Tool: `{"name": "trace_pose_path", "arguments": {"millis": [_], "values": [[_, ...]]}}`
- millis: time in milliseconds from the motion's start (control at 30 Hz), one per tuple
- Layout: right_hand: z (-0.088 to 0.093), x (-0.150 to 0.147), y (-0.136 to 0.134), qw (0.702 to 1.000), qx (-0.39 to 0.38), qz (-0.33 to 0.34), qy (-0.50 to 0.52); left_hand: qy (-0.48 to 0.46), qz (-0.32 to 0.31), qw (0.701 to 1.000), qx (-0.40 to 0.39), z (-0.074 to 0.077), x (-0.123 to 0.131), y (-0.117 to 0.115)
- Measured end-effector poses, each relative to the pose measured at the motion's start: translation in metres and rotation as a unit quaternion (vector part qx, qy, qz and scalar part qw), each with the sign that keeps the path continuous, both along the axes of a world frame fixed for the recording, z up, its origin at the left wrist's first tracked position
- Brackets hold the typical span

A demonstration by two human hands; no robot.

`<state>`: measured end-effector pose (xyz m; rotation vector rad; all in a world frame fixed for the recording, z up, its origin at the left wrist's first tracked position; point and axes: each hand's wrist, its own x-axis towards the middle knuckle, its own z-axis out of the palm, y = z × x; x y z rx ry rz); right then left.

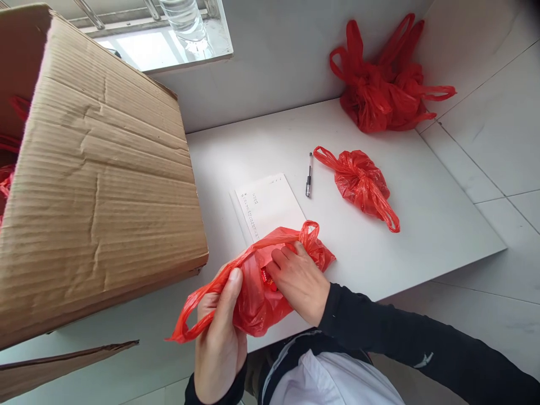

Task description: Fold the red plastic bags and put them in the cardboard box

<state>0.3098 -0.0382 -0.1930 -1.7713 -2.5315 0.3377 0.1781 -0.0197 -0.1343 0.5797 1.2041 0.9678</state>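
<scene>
- Bare left hand (219, 337): grip closed, thumb and fingers pinching the rim of an open, thin red plastic bag (255, 318) at its handle loop.
- Bare right hand (297, 281): fingers curled inside the bag's mouth, beside small shiny red packets (266, 278). Fingertips partly hidden; cannot tell whether this grip pinches a packet.
- Bag position: held at the near edge of the white flat-topped desk (430, 219), in front of the person's body; upper edge overlaps the lower part of a white paper sheet with dark writing (272, 202).
- Slim clear pen with a black cap (309, 187): lying just right of the sheet.
- Knotted red plastic bag with two loops (363, 183): on the desk, right of the pen.
- Cluster of filled red plastic bags (383, 101): far right corner, near the wall.
- Large brown corrugated cardboard box (118, 185): at left, its opening facing left; red plastic (6, 180) visible inside.
- Clear plastic bottle (185, 25): upright on the pale windowsill (145, 53), beyond the box.
</scene>
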Motion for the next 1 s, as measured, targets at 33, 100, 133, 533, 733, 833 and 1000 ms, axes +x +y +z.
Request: {"name": "trace_pose_path", "arguments": {"millis": [33,100,133,533,733,833,1000], "values": [[0.0,0.001,0.0,1.0,0.001,0.002,0.003,-0.001,-0.003,1.0,0.003,0.0,0.0,0.0],[-0.001,0.002,-0.002,1.0,0.003,0.011,0.011,-0.004,-0.008,1.0,0.006,-0.001,-0.001,-0.001],[-0.003,0.003,-0.002,1.0,0.004,0.016,0.016,-0.007,-0.012,1.0,0.004,-0.002,-0.002,-0.001],[-0.012,0.008,-0.008,0.999,0.006,0.008,0.044,-0.003,-0.014,1.0,0.004,-0.004,-0.004,-0.001],[-0.011,0.006,-0.01,0.998,0.0,0.001,0.061,-0.006,-0.007,1.0,0.004,-0.004,-0.005,-0.002],[-0.01,0.006,-0.01,0.998,0.0,-0.028,0.057,-0.011,-0.002,1.0,0.002,-0.005,-0.006,-0.003],[-0.011,0.004,-0.005,0.997,-0.004,-0.048,0.062,-0.008,-0.011,1.0,-0.011,-0.006,-0.004,-0.004]]}}
